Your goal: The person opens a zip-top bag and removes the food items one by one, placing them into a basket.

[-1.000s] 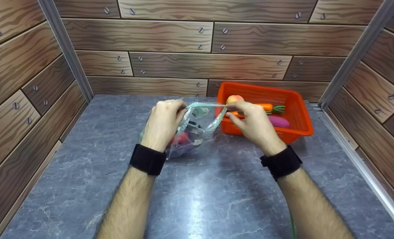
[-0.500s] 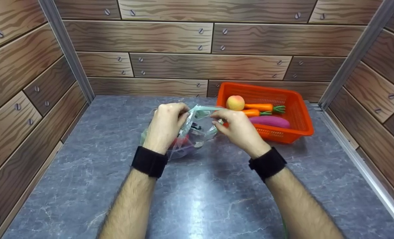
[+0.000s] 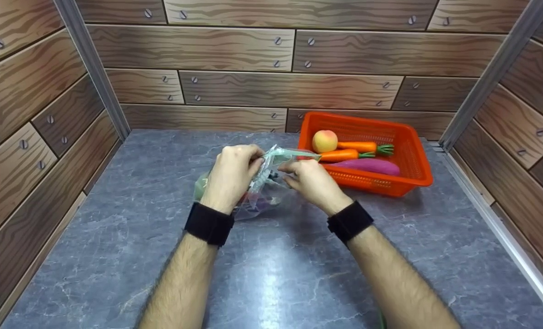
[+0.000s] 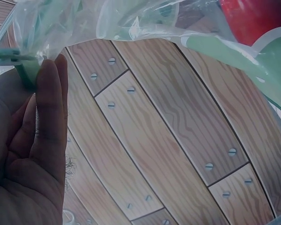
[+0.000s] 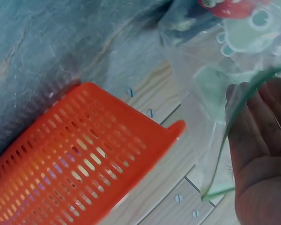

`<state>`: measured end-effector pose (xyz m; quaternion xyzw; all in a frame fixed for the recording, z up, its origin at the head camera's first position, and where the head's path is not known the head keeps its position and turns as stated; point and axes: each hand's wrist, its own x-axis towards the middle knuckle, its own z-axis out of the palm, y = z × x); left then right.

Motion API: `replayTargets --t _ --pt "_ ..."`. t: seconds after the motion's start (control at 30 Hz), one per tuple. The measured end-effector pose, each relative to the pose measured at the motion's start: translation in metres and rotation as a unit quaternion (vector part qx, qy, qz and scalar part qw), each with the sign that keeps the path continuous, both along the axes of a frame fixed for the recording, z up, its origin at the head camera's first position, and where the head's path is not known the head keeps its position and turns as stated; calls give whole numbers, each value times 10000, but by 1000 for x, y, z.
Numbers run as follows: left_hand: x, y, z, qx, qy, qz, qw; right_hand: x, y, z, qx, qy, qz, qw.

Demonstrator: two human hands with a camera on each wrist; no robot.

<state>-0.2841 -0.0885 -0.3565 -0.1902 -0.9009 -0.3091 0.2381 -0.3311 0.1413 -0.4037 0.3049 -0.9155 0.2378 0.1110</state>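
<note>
The bag [image 3: 262, 183] was clear with a pale green strip at its mouth and a red shape inside. The basket [image 3: 408, 176] was orange, holding a yellow-pink peach [image 3: 324, 140], orange carrots [image 3: 356, 147] and a purple eggplant [image 3: 372, 166]. The table [image 3: 276, 274] was grey marble-patterned.

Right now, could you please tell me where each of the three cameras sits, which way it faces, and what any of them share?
Head: worn on the head, looking forward and down at the grey table; both forearms show, the left hand and right hand gripping the clear zip bag beside the orange basket.
Left wrist: at the left wrist, looking up past the palm and fingers at the bag's green rim and the wood-pattern wall.
Right wrist: at the right wrist, looking past the palm at the bag and basket.
All three views share the bag.
</note>
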Motion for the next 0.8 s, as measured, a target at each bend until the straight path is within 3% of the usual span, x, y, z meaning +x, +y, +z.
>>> replayTargets --t 0.3,0.57,0.8 --pt "-1 1 -6 -48 56 -4 10000 -7 -7 -14 304 -292 212 9989" --pt "-2 4 -12 -82 28 -18 10000 -5 -12 -20 1220 -467 601 9896" --pt "-2 4 -17 -38 -64 -38 10000 -5 -16 -33 1399 -608 562 9867"
